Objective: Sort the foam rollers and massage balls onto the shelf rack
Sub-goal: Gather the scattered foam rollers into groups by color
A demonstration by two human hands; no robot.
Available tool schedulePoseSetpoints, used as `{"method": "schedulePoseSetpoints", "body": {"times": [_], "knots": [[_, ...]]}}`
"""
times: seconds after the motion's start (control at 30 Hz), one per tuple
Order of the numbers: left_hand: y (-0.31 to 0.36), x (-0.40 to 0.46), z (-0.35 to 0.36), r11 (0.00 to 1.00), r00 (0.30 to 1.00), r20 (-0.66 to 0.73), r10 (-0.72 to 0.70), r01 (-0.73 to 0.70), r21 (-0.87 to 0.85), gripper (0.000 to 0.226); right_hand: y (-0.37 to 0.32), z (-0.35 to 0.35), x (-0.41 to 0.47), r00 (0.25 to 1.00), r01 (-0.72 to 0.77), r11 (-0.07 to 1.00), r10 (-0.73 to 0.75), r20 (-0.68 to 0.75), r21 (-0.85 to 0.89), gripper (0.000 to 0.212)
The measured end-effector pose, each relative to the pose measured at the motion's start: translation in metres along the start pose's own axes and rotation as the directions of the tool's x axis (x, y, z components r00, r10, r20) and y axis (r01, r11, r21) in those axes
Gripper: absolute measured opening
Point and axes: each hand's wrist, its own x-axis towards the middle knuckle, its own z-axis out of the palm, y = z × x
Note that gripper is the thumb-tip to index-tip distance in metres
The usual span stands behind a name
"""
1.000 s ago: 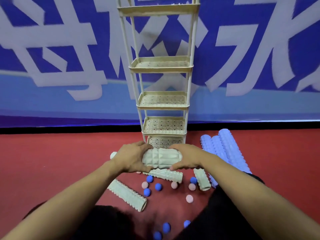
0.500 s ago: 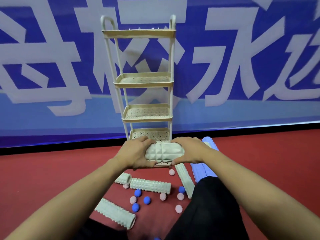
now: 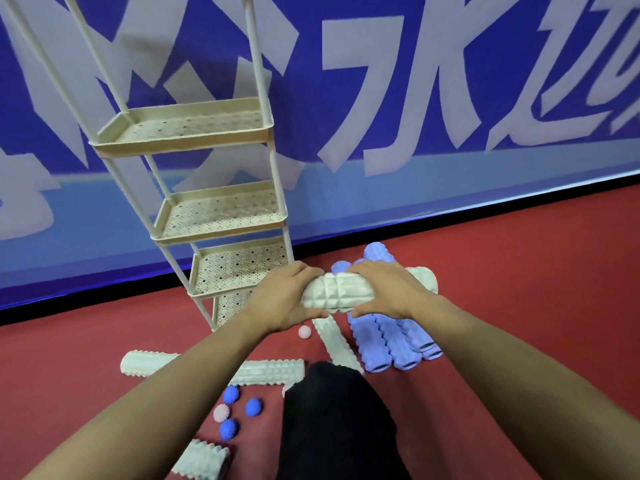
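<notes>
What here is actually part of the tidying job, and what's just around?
Part of the job:
white roller, held at its ends by the left hand and right hand
shelf rack
purple rollers
other white rollers
blue balls
pink balls

Just around:
blue banner
red floor

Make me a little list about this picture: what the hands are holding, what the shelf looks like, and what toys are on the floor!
Hands: left hand and right hand grip one white roller by its ends
Shelf rack: cream, its visible shelves hold nothing
Purple rollers: bunched together on the floor
Other white rollers: lying on the floor
Balls: blue ball and pink ball among those loose on the floor
Floor: red
</notes>
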Motion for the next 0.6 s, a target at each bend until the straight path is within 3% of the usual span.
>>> {"method": "schedulePoseSetpoints", "body": {"times": [0.13,0.27,0.33,0.47,0.6], "knots": [[-0.017,0.024,0.066,0.994,0.996,0.077,-0.039,0.047,-0.101,0.072,0.058,0.057,0.016,0.991,-0.091,0.995,0.094,0.095,-0.040,0.051],[-0.041,0.017,0.137,0.935,0.965,0.138,-0.222,0.251,-0.251,0.064,0.117,0.134,0.007,0.955,-0.200,0.980,0.199,0.219,-0.020,0.070],[-0.053,0.008,0.171,0.905,0.937,0.235,-0.259,0.320,-0.279,0.064,0.138,0.170,-0.004,0.923,-0.277,0.961,0.262,0.283,0.015,0.079],[-0.073,-0.013,0.231,0.854,0.856,0.401,-0.327,0.449,-0.261,0.060,0.161,0.239,-0.022,0.868,-0.353,0.935,0.323,0.378,0.013,0.072],[-0.084,-0.024,0.279,0.730,0.758,0.494,-0.426,0.611,-0.307,0.054,0.165,0.294,-0.026,0.777,-0.521,0.849,0.426,0.464,0.092,0.070]]}}
